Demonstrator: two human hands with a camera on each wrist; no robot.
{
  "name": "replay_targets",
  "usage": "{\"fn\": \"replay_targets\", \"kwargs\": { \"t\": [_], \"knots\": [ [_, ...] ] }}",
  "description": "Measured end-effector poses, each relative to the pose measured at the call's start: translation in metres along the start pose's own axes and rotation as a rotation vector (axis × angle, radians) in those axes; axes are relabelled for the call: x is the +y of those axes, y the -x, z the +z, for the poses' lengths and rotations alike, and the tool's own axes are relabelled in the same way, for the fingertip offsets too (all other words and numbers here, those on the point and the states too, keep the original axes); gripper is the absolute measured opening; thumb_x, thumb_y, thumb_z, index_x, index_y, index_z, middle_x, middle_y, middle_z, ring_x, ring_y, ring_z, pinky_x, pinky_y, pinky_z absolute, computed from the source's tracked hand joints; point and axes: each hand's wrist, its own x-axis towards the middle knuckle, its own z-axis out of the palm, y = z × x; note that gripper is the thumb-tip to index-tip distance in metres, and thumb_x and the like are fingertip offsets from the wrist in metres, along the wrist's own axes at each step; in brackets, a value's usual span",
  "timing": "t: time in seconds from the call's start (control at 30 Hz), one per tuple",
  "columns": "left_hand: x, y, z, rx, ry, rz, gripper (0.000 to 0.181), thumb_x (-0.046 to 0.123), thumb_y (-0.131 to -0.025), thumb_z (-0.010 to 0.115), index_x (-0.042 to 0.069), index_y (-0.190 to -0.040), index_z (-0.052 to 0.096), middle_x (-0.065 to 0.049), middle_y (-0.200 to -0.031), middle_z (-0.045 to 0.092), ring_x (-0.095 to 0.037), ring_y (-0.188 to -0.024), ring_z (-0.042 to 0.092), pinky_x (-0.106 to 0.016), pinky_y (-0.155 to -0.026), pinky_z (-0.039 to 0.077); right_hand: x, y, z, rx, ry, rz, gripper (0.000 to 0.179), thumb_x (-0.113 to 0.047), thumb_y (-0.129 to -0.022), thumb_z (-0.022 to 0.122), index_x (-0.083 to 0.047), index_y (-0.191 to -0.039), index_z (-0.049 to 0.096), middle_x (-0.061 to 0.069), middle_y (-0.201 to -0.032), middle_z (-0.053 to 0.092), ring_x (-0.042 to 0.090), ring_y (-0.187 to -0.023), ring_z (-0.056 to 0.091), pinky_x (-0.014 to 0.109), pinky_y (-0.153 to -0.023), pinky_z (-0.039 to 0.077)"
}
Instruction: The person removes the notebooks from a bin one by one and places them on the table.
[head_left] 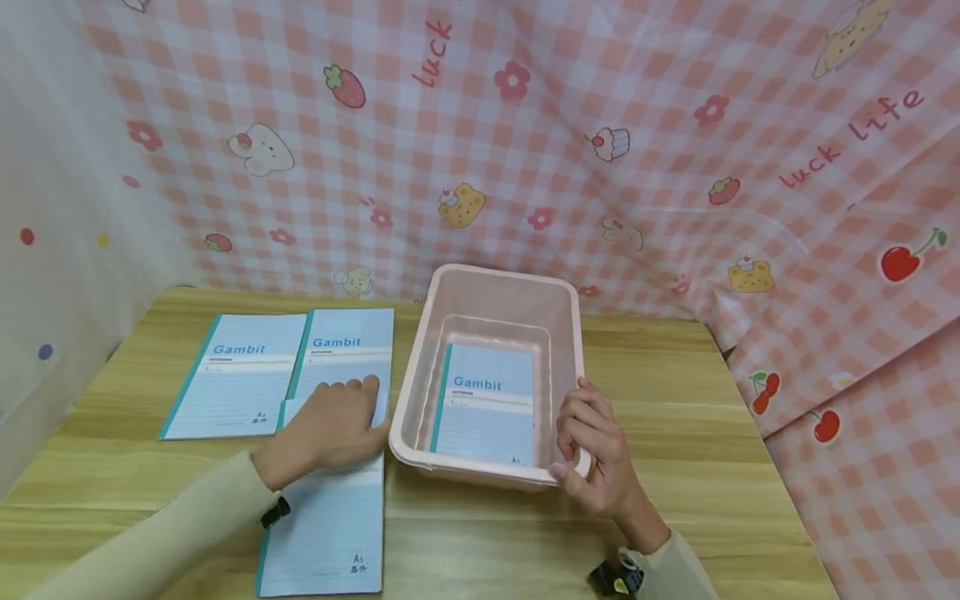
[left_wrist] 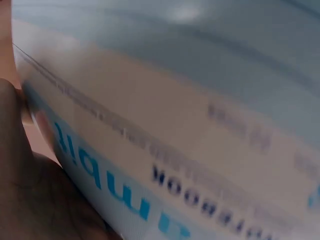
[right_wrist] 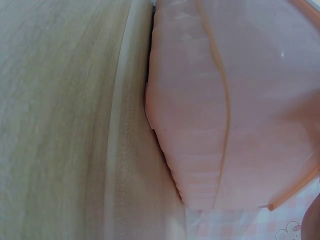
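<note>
- Left hand: fingers curled, grip apparently clamped on the far end of the near notebook; left wrist view shows its cover bowing, presumably from that hold.
- Right hand: grip clamped round the near right corner of the pink tub, probably to steady it on the counter.
- Tub notebook: inside, cover up, spine left.
- Left notebook, far notebook: side by side left of tub, likely for left-hand reach.

Light-blue notebooks with teal spines, pale pink bin, pink-and-white checked cloth, yellow-brown wood-grain table, cream sleeves
</note>
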Motion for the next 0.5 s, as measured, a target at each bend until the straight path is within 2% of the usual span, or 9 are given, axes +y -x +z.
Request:
{"fn": "replay_targets", "kwargs": {
  "t": [0.13, 0.3, 0.5],
  "knots": [
    [0.009, 0.001, 0.015, -0.006, -0.041, -0.055, 0.051, 0.058, -0.095, 0.054, 0.007, -0.091, 0.052, -0.007, -0.072, 0.051, -0.026, -0.066, 0.049, -0.043, -0.066, 0.039, 0.0, -0.001, 0.0, 0.001, 0.0, -0.006, 0.046, -0.043, -0.097, 0.057, -0.013, -0.064, 0.043, 0.003, -0.074, 0.05, 0.026, -0.089, 0.049, 0.048, -0.12, 0.027],
    [0.019, 0.002, 0.03, -0.036, -0.083, -0.12, 0.051, 0.051, -0.092, 0.059, 0.001, -0.098, 0.054, -0.014, -0.078, 0.054, -0.031, -0.073, 0.053, -0.049, -0.071, 0.042, 0.0, 0.0, 0.0, -0.002, -0.005, -0.001, 0.046, -0.042, -0.097, 0.057, -0.013, -0.064, 0.043, 0.002, -0.074, 0.05, 0.026, -0.089, 0.049, 0.048, -0.12, 0.027],
    [0.025, 0.003, 0.042, -0.027, -0.072, -0.121, 0.046, 0.044, -0.093, 0.06, -0.001, -0.102, 0.056, -0.017, -0.083, 0.055, -0.033, -0.077, 0.053, -0.052, -0.073, 0.045, 0.0, 0.0, -0.001, -0.003, -0.004, 0.004, 0.046, -0.043, -0.097, 0.057, -0.013, -0.065, 0.043, 0.002, -0.074, 0.049, 0.025, -0.089, 0.049, 0.048, -0.12, 0.028]
  ]
}}
